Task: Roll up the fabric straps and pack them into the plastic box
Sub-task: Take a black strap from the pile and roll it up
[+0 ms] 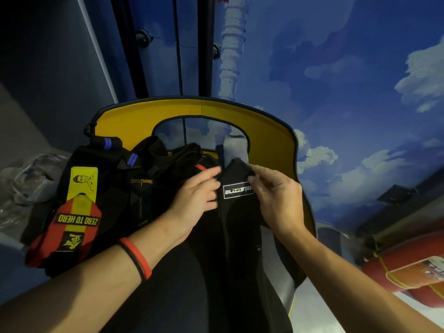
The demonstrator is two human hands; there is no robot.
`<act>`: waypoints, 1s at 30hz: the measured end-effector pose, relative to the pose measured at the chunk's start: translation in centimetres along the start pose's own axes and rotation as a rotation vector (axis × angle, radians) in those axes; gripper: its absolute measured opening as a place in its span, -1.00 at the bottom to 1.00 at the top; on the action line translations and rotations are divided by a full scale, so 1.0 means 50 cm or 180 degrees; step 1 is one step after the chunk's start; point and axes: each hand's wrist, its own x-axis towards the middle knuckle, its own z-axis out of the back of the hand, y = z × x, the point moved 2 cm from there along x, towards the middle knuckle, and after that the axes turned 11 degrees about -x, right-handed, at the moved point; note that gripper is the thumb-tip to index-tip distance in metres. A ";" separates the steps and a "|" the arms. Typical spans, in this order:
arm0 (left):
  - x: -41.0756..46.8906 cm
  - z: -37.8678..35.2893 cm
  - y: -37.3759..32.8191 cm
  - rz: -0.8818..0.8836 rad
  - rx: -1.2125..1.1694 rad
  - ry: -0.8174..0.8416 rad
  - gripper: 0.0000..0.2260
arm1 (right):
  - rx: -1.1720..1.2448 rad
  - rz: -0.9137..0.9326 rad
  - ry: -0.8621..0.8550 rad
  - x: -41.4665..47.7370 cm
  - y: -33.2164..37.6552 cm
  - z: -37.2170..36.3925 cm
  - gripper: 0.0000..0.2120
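While a heap of clear plastic (pixel 31 179) lies blurred at the far left, too soft to tell what it is, a red-and-yellow strap (pixel 72 227) lettered "ZERO TO HERO" sprawls just beside it, its end overlapping a yellow tag (pixel 83 181). Behind and to the right of these sits a pile of dark straps (pixel 134 169), two of them marked with blue stripes. Your left forearm crosses in from the lower left, with a red wristband (pixel 140 259) and a thin black one on the wrist. Your left hand (pixel 192 195) reaches the left edge of the black strap (pixel 240 219), fingertips pinching it near its top end. That strap runs between your hands, from its top end down the middle of the view towards you, its white-bordered label facing up in the gap between them. Your right hand (pixel 278 198) grips the opposite edge, thumb on the label's right end and fingers curled over the top corner. Beyond both hands stands a curved yellow panel (pixel 269 131) with a dark rim and a cut-out in its middle. At the lower right, well apart from the strap, lies a red cylinder (pixel 408 275) with a pale label and a yellow cord across it.
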 end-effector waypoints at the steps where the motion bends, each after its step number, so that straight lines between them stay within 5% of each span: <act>1: -0.001 -0.002 -0.003 -0.0018 0.0117 0.0013 -0.61 | 0.0065 -0.0027 0.0024 0.002 -0.001 0.001 -0.72; 4: 0.004 0.003 -0.011 -0.0060 0.0355 -0.0006 -0.50 | 0.0655 -0.0519 0.0317 0.009 0.000 0.008 -0.78; 7: 0.016 0.018 -0.022 0.0043 0.0201 -0.0082 -0.50 | 0.2096 -0.1691 0.1477 0.003 0.013 0.012 -0.78; 10: 0.019 0.024 -0.027 0.0170 0.0131 -0.0005 -0.53 | 0.1902 -0.1760 0.2062 -0.007 0.006 0.015 -0.80; 24: 0.035 0.002 -0.026 0.0257 0.0451 0.0086 -0.49 | 0.1053 -0.1600 0.1260 -0.004 -0.003 0.002 -0.94; 30: 0.024 -0.014 -0.031 0.0304 0.0264 -0.0270 -0.48 | -0.0300 -0.0175 0.0274 0.008 0.008 -0.011 -0.80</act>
